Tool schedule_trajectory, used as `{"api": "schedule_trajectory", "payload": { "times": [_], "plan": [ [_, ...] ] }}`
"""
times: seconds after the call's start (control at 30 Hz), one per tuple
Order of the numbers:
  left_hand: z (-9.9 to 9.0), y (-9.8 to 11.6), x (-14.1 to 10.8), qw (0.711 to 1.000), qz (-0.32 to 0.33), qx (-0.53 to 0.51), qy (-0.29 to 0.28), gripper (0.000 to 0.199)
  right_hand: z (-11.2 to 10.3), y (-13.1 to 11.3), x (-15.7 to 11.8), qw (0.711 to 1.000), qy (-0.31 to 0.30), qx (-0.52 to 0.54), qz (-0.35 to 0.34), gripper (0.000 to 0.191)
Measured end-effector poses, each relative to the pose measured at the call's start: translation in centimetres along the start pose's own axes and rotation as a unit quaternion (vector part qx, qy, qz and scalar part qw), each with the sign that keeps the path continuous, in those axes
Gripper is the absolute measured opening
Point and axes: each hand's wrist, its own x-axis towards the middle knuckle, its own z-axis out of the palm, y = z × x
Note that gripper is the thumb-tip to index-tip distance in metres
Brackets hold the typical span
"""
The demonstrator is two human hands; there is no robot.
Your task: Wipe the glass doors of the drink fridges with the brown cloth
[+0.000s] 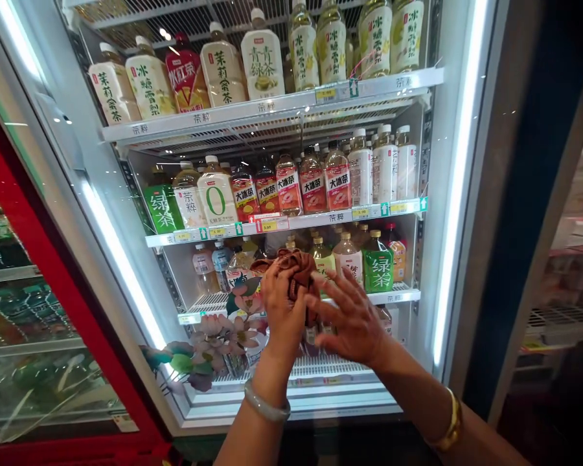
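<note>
My left hand (282, 307), with a pale bangle at the wrist, is closed round a bunched brown cloth (298, 265). Beside it, my right hand (352, 317) has its fingers spread, the tips close to the cloth; whether they touch it I cannot tell. A gold bracelet circles the right wrist. Both hands are in front of a lit drinks fridge, at the height of its lower shelves. Behind them stand bottled drinks, among them a green-labelled bottle (379, 262). The hands hide part of the lower shelf.
Bottles fill the upper shelf (272, 107) and the middle shelf (311, 220). A flower decoration (214, 343) shows at the lower left of the fridge front. Bright light strips run down both sides. A red-framed fridge (78, 304) stands to the left, with more shelves to the right.
</note>
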Motion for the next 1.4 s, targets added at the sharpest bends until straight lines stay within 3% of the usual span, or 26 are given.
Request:
{"api": "schedule_trajectory", "payload": {
  "times": [0.13,0.23,0.37,0.6,0.7,0.8,0.9,0.97,1.03,1.2,1.3,1.4],
  "plan": [
    [1.3,1.3,-0.4,0.995,-0.065,-0.07,-0.006,0.029,0.2,-0.8,-1.7,0.998,-0.052,-0.017,-0.026,0.058],
    [3.0,2.7,-1.5,0.994,-0.053,-0.093,-0.031,0.03,0.5,0.2,-2.1,0.998,-0.041,-0.053,0.0,0.046],
    [4.1,3.9,-2.3,0.99,-0.035,-0.116,-0.069,0.052,0.5,1.6,-1.6,0.997,-0.022,-0.072,0.031,0.05],
    [1.4,3.0,0.1,0.939,-0.099,-0.271,-0.189,0.081,2.3,1.9,-1.3,1.0,-0.004,-0.021,0.018,0.059],
    [0.2,2.1,1.5,0.902,-0.126,-0.342,-0.233,0.08,3.6,1.9,-0.6,0.999,-0.002,-0.045,0.025,0.055],
    [-0.8,1.7,2.5,0.876,-0.132,-0.408,-0.221,0.065,3.9,2.8,0.9,0.995,-0.024,-0.101,0.001,0.045],
    [-1.3,2.3,2.7,0.925,-0.109,-0.34,-0.131,0.045,2.7,4.6,3.1,0.989,-0.028,-0.143,-0.028,0.04],
    [-1.4,3.0,2.6,0.964,-0.06,-0.248,-0.069,0.035,1.5,5.9,4.3,0.986,-0.004,-0.169,-0.001,0.041],
    [-1.0,3.4,2.2,0.983,-0.022,-0.178,-0.039,0.034,0.6,6.8,4.5,0.98,0.028,-0.188,0.052,0.045],
    [1.0,2.4,0.8,0.993,0.026,-0.079,-0.078,0.054,1.5,4.9,0.6,0.97,0.085,-0.173,0.147,0.04],
    [2.2,1.3,0.0,0.991,0.053,-0.044,-0.115,0.061,3.0,3.0,-0.3,0.986,0.055,-0.13,0.092,0.03],
    [2.6,0.8,-0.3,0.99,0.053,-0.043,-0.121,0.061,3.1,3.4,2.2,0.993,0.016,-0.118,-0.005,0.027]
  ]
}}
